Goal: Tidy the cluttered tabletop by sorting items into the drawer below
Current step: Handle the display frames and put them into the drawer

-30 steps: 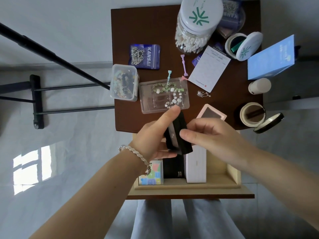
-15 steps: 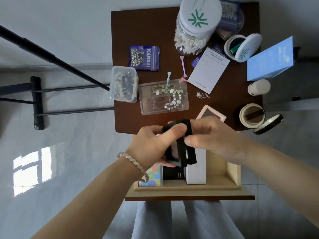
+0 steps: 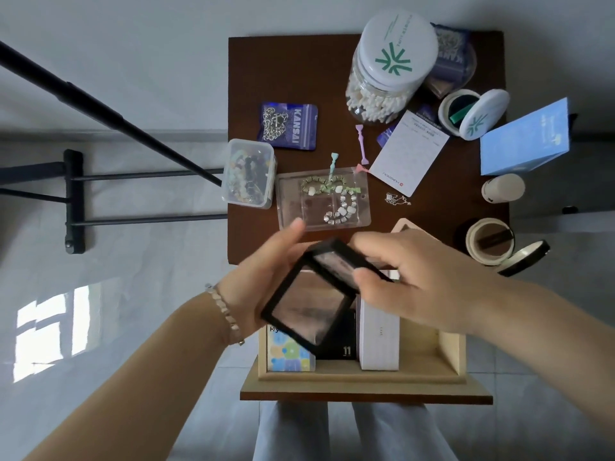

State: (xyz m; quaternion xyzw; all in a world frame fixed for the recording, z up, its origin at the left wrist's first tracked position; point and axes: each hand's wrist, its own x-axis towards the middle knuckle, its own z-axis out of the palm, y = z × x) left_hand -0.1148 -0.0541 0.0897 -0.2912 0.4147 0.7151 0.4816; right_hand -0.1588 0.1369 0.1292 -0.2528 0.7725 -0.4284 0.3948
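Over the open drawer, our left hand grips and right hand pinches a hinged-open, black-framed, clear-windowed case.

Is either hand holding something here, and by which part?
Both hold the open black frame case: the left hand has its grip on the lower frame's left edge, the right hand pinches the upper frame's right edge.

Black-framed hinged clear case, open and tilted, above the pulled-out wooden drawer
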